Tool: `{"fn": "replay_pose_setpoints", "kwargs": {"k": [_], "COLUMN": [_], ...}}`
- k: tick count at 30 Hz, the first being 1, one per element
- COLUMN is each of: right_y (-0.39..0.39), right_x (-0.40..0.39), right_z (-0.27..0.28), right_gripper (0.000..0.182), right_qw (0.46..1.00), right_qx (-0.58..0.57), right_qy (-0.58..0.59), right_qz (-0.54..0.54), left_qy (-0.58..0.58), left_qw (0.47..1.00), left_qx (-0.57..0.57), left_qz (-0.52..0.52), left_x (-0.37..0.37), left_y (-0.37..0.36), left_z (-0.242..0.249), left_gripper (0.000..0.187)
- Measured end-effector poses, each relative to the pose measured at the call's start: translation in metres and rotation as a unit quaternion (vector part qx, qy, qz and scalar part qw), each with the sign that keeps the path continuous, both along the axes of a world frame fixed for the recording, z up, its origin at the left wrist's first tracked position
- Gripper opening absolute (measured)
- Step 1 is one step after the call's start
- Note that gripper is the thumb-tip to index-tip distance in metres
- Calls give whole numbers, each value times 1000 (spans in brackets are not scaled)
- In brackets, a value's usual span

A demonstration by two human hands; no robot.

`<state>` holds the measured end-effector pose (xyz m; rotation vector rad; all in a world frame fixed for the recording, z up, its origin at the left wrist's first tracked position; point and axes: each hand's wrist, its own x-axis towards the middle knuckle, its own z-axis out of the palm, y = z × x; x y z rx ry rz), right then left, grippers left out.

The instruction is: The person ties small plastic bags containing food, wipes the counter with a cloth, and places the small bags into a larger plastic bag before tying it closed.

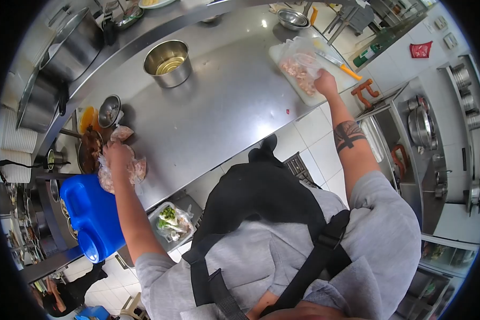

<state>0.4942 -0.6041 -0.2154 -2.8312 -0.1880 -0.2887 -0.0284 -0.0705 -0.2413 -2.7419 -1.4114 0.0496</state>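
At the left end of the steel counter, my left hand (pixel 118 154) is closed on a clear plastic bag (pixel 138 169) of pinkish pieces; a smaller tied bag (pixel 122 133) lies just beyond it. My right hand (pixel 326 83) grips the edge of another clear bag (pixel 298 60) with pinkish pieces, over a white cutting board (pixel 316 98). A knife (pixel 350 71) with an orange handle lies on the board, right of that bag. Beside my left hand are a pan (pixel 90 149) of dark reddish food and a small metal bowl (pixel 110 111).
A steel pot (pixel 168 64) with yellowish liquid stands on the counter (pixel 224 101). Metal bowls (pixel 293 19) sit at the far right. A blue container (pixel 92 213) is by my left forearm, and a bin (pixel 173 223) with greens is below the counter edge.
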Motion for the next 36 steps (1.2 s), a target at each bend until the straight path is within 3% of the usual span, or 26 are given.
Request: {"fn": "replay_pose_setpoints", "kwargs": {"k": [1, 2, 3, 4, 6, 8, 9, 11, 12, 14, 15, 16, 17, 19, 20, 21, 22, 23, 24, 25, 29, 31, 32, 34, 36], "right_y": [-6, 1, 11, 24, 56, 81, 95, 121, 135, 151, 154, 158, 162, 167, 168, 170, 172, 174, 175, 176, 184, 184, 184, 186, 187], "right_x": [17, 12, -4, -26, -83, -114, -147, -176, -184, -210, -219, -225, -229, -239, -245, -252, -256, -258, -261, -264, -264, -263, -262, -257, -252], "right_z": [-5, 0, 7, 20, 58, 54, 73, 52, 24, 35, 38, 41, 44, 46, 47, 49, 52, 54, 55, 56, 57, 64, 63, 58, 57], "right_gripper": [40, 40, 36, 33, 30, 21, 20, 23, 26, 19, 17, 15, 15, 10, 10, 9, 8, 8, 8, 8, 9, 12, 12, 17, 19], "right_qw": [990, 990, 988, 980, 965, 918, 905, 858, 813, 798, 777, 754, 756, 728, 729, 728, 727, 727, 727, 725, 721, 726, 726, 755, 752], "right_qx": [11, 14, 37, 58, 101, 205, 256, 278, 321, 302, 323, 343, 344, 365, 367, 347, 327, 329, 330, 331, 350, 337, 337, 307, 312], "right_qy": [111, 108, 47, -16, -2, 24, 116, 202, 217, 366, 385, 405, 397, 424, 421, 427, 433, 430, 426, 423, 413, 406, 404, 222, 155], "right_qz": [90, 90, 142, 192, 241, 338, 318, 381, 435, 371, 379, 388, 391, 397, 396, 408, 420, 422, 426, 431, 433, 441, 443, 536, 559], "left_qy": [-45, -89, -170, -229, -333, -405, -429, -484, -487, -473, -465, -457, -461, -439, -439, -426, -389, -389, -367, -325, -397, -320, -322, -300, -293], "left_qw": [994, 978, 974, 965, 916, 798, 716, 551, 549, 577, 613, 649, 648, 725, 726, 826, 877, 877, 844, 769, 737, 863, 864, 898, 913], "left_qx": [72, 143, 98, 27, -184, -438, -549, -678, -679, -666, -638, -608, -606, -530, -529, -352, -152, -149, -357, -547, -537, -351, -349, -301, -260], "left_qz": [-62, -123, -109, -124, -129, -83, -47, 34, 19, 23, 12, 4, -3, 33, 29, -108, -238, -240, -159, -68, -105, -170, -170, -114, -116], "left_x": [6, 13, 37, 52, 84, 119, 134, 154, 157, 164, 156, 151, 150, 139, 135, 129, 125, 123, 119, 115, 108, 108, 107, 106, 101], "left_y": [-1, -3, -41, -52, -85, -147, -182, -244, -246, -241, -230, -220, -219, -222, -221, -218, -213, -212, -212, -213, -216, -211, -208, -200, -200], "left_z": [-10, -13, 20, 13, 6, 21, 37, 75, 63, 22, 16, 13, 26, 59, 51, 40, 30, 34, 38, 39, 30, 28, 30, 33, 55], "left_gripper": [33, 30, 27, 26, 27, 31, 33, 33, 33, 34, 32, 31, 31, 29, 29, 30, 32, 32, 33, 35, 32, 22, 22, 15, 14]}}
